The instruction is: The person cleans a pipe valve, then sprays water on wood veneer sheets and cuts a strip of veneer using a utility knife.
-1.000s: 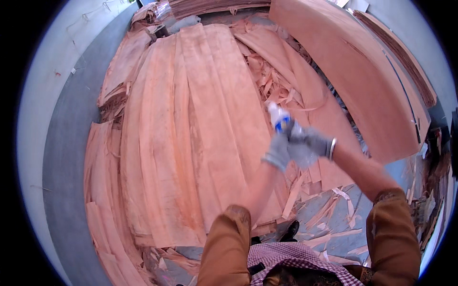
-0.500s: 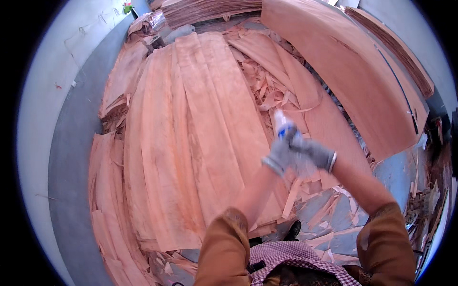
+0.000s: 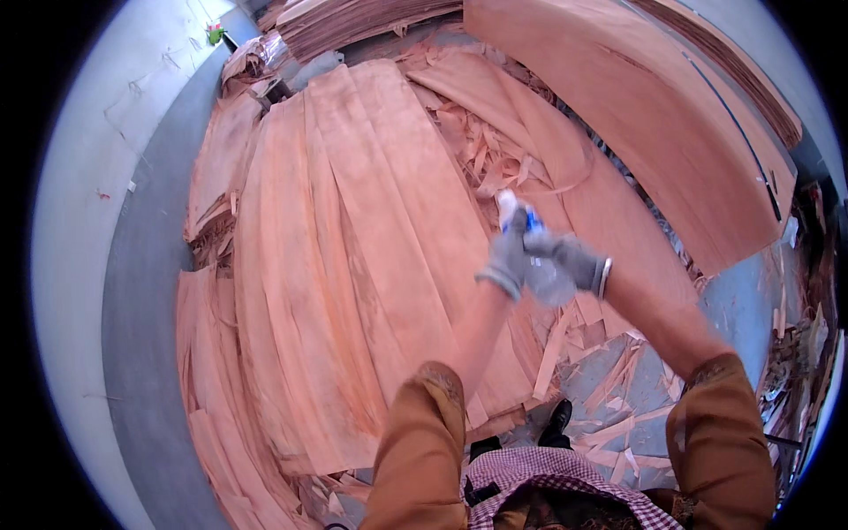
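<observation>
Right of frame centre: gloved left hand [image 3: 506,256] and gloved right hand [image 3: 572,260] are grasping a clear bottle [image 3: 548,283]. Each grip is clasping it, fingers bending; finger detail is blurring.

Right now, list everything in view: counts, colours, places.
Bottle: one, clear and blue, right of centre
Wood sheets: many, pinkish, centre and left
Wide panel: at least one, pinkish, right
Sheet stacks: two, pinkish, top and upper right
Floor: one, grey, lower right
Scraps: many, pinkish, amid sheets and on floor
Small unclear thing: one, green, top left
Wall: one, white and grey, left
Shoe: one, black, lower middle
Apron: one, purple checked, bottom
Sleeves: two, brown, bottom
Left hand: one, grey-gloved, on bottle
Right hand: one, grey-gloved, on bottle
</observation>
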